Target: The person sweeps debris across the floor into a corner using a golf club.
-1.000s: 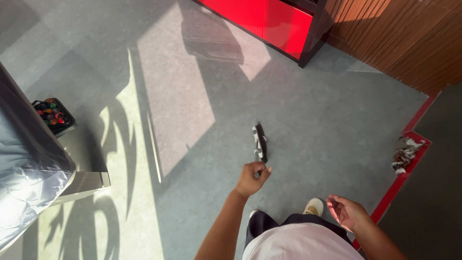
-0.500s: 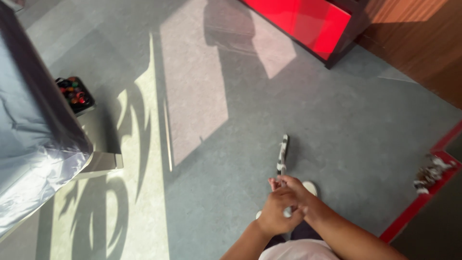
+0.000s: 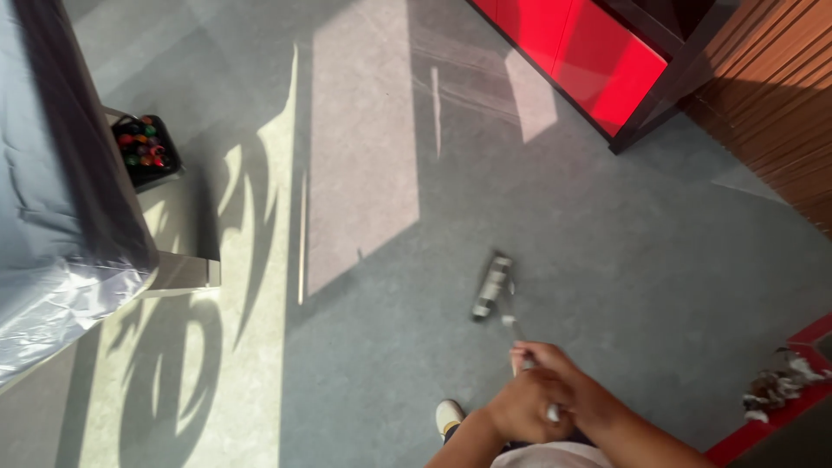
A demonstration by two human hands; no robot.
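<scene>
Grey carpet floor (image 3: 364, 364) fills most of what you see, with sunlit patches and leafy shadows thrown across it. Your putter (image 3: 492, 286) is the landmark: its head sits flat on the carpet, and the thin shaft runs back toward you. Just below the head, both your hands are wrapped around the grip, left hand (image 3: 520, 406) and right hand (image 3: 563, 381) pressed together and closed tight on it. Your pale shoe (image 3: 448, 418) pokes out just left of your hands, below the putter head. Well off to the upper left of the putter there's a black box of coloured balls (image 3: 143, 147), tucked beside a table under a grey plastic cover (image 3: 61, 217). Up and to the right of the putter sits a red cabinet (image 3: 598, 61), with a wooden slat wall (image 3: 780, 95) next to it.
</scene>
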